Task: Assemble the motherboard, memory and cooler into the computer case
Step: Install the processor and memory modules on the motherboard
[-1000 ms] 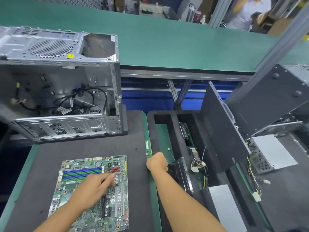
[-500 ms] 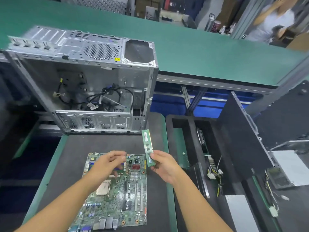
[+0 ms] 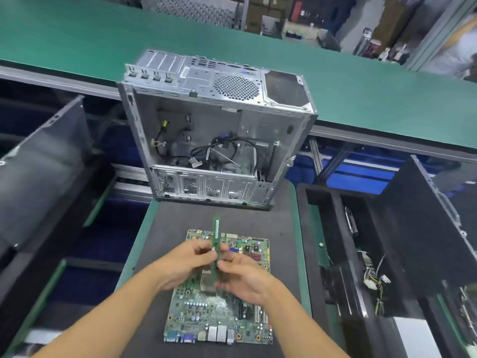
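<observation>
Above the motherboard [image 3: 219, 313], left hand [image 3: 185, 264] and right hand [image 3: 242, 277] pinch the memory stick [image 3: 215, 236]; I judge it light, brittle: hold edges.

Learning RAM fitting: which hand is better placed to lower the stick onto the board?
Probably right: the right hand grips the stick low, nearest the motherboard; the left hand only pinches it higher up.

Bright even overhead light, soft shadows, wide-angle bowing, blurred edges.
</observation>
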